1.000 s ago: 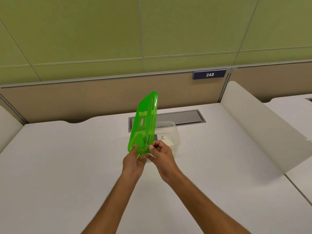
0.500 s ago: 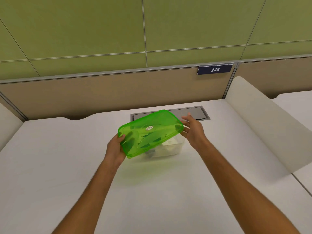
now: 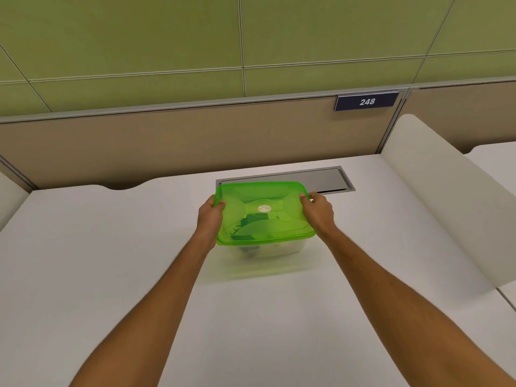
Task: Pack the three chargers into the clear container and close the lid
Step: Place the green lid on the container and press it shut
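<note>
The left hand [image 3: 210, 216] grips the left edge of the green lid [image 3: 264, 213], with the thumb on top and the fingers curled under the rim. The lid lies flat between both hands, over the clear container [image 3: 268, 251] that stands on the white table [image 3: 111, 261]. Dark chargers [image 3: 247, 247] show dimly through the plastic; I cannot count them. The right hand [image 3: 318, 212] holds the right edge in the same way. Beyond the hands there is a grey cover plate [image 3: 326, 180] in the table.
</note>
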Action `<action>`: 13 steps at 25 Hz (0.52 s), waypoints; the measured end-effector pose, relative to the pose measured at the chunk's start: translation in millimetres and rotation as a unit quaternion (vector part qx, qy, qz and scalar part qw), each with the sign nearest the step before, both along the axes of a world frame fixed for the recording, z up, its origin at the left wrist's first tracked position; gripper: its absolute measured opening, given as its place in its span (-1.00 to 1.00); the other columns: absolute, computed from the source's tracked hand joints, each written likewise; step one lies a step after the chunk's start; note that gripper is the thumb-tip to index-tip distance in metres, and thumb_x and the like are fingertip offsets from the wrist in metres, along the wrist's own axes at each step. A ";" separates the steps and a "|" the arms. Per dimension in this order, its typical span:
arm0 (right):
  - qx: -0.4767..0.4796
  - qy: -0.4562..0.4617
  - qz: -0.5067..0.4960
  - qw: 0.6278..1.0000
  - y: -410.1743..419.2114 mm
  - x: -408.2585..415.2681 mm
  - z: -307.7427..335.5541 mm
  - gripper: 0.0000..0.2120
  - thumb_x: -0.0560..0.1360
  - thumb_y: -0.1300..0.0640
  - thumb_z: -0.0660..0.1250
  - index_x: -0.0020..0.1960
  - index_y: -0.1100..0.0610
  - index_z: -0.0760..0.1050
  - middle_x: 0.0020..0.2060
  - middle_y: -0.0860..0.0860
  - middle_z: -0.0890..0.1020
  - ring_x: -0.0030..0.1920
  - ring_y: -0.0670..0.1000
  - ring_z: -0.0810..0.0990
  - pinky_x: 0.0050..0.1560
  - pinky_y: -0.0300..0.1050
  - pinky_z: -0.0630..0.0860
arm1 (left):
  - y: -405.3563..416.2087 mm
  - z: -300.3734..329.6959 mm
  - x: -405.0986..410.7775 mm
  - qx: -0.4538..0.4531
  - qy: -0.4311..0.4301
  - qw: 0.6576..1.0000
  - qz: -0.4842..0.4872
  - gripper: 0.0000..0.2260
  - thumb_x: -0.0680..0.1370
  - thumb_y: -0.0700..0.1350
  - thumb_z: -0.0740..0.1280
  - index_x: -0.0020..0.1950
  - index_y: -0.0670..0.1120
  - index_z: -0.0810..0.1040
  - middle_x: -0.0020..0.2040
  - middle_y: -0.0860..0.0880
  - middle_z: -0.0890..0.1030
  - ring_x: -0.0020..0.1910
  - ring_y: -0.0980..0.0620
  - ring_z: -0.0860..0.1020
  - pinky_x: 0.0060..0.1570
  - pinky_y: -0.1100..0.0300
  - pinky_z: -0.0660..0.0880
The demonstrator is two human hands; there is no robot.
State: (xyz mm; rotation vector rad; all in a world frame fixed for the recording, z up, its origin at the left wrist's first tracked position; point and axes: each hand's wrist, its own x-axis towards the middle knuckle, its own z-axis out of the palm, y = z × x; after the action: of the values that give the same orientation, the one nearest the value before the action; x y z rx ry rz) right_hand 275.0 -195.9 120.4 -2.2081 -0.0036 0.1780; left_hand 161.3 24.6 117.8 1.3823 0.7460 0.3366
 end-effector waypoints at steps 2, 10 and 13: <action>-0.016 -0.019 0.005 1.000 1.0 3.1 -9.3 -0.66 0.59 0.00 0.17 0.17 0.21 0.54 0.12 0.23 0.62 0.15 0.25 0.55 0.09 0.01 0.44 | 3.2 -7.3 8.7 0.040 0.028 0.999 -0.006 -0.78 0.59 -0.19 0.20 0.19 -0.07 0.54 0.10 -0.09 0.61 0.07 -0.12 0.56 0.17 -0.02 0.48; -0.054 -0.014 0.033 0.998 12.4 13.1 -29.9 -0.65 0.60 0.02 0.15 0.26 0.22 0.47 0.20 0.27 0.52 0.19 0.27 0.51 0.14 0.03 0.42 | 6.9 -37.1 23.0 0.057 0.082 0.995 0.008 -0.72 0.59 -0.14 0.19 0.27 -0.07 0.52 0.18 -0.17 0.59 0.13 -0.19 0.53 0.19 -0.06 0.49; -0.066 -0.012 0.044 0.997 15.5 10.3 -37.4 -0.57 0.61 0.01 0.14 0.39 0.22 0.35 0.28 0.26 0.46 0.27 0.27 0.46 0.21 0.07 0.39 | 9.0 -47.4 20.7 0.057 0.102 0.993 0.011 -0.72 0.60 -0.14 0.18 0.28 -0.09 0.51 0.20 -0.18 0.57 0.14 -0.20 0.52 0.20 -0.07 0.48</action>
State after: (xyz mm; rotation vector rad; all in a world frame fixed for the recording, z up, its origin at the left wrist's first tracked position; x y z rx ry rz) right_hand 285.4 -180.3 83.1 -2.3429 -0.1058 0.2061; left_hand 182.0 33.6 70.4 1.5337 0.9231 0.2606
